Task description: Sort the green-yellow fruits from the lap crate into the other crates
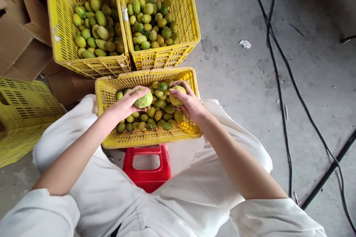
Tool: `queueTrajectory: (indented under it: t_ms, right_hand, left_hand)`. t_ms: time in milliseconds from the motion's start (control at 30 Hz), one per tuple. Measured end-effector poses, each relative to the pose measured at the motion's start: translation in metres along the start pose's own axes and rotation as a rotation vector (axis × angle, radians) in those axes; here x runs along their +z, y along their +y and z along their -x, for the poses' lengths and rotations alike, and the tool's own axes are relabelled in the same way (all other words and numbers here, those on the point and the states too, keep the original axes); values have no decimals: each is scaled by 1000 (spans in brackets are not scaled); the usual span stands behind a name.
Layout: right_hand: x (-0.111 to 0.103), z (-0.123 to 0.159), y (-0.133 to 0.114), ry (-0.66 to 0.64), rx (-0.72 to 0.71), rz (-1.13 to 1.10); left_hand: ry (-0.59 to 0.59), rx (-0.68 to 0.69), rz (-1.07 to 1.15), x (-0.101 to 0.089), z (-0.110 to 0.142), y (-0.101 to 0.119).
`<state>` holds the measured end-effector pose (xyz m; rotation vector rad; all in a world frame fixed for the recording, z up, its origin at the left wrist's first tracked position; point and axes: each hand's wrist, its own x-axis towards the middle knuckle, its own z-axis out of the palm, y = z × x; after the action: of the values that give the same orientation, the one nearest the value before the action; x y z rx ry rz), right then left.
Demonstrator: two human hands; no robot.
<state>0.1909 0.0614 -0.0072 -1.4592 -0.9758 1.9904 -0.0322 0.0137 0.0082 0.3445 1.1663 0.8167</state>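
My left hand [131, 100] is closed round a large green fruit [143, 99] with pale ridges and patches. In my right hand [187, 100] is a yellow-green fruit [177, 96], fingers wrapped over its far side. Both hands are above a shallow yellow plastic basket [150, 141] that sits between my knees. Many smaller green and yellow oval fruits [159, 114] lie in this basket, partly covered by my hands. The exact kind of fruit is unclear.
Beyond the basket stand two deep yellow crates, the left crate [97, 64] and right crate [167, 54], with similar fruit. A red stool [147, 183] is under the basket. Cardboard [19, 40] and another yellow crate [27, 114] lie left. Black cables [278, 81] cross the floor right.
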Motion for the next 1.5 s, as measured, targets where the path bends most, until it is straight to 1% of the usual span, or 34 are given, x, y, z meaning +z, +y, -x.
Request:
queueTrajectory:
  t_ms: [67, 167, 233, 300, 367, 467, 567, 700, 767, 833, 933, 1033, 1100, 1233, 1367, 1500]
  right_hand:
    - [-1, -1, 2, -20, 6, -5]
    - [-2, 0, 1, -139, 40, -168]
    - [-2, 1, -1, -211, 64, -278]
    - [-1, 3, -4, -238, 53, -321]
    - [-1, 4, -6, -237, 1, -310]
    - [-1, 3, -5, -242, -84, -274]
    - [-2, -1, 0, -236, -121, -246]
    - [-2, -3, 8, -225, -168, -89]
    - [0, -2, 10, -241, -213, -9]
    - [1, -1, 11, -249, -241, 18]
    - [0, -1, 10, -270, -203, -33]
    - [-2, 0, 7, -302, -125, -129]
    - [-3, 0, 4, -300, -124, -150]
    - [-3, 0, 3, -247, -147, -89]
    - [-1, -2, 10, -158, -128, -5]
    - [-2, -7, 18, -88, -155, 107]
  left_hand:
    - [27, -17, 104, 3, -1, -1]
    - [54, -4, 221, 2, -2, 1]
    - [47, 26, 191, -1, -3, 3]
    - [28, 57, 129, -2, -2, 3]
    - [22, 79, 92, -3, -2, 3]
    - [15, 67, 71, -2, -2, 2]
    - [38, 60, 59, -1, -3, 1]
    - [105, 95, 106, -1, -6, -2]
    - [107, 101, 134, -1, -7, -2]
    - [83, 109, 156, -2, -7, -1]
    - [41, 157, 131, -2, -7, 2]
    - [66, 208, 77, -2, -6, 3]
    - [114, 228, 92, -2, -6, 2]
    - [187, 214, 190, -3, -7, 1]
    - [175, 186, 202, -3, -8, 2]
    - [160, 58, 203, 2, -5, 5]
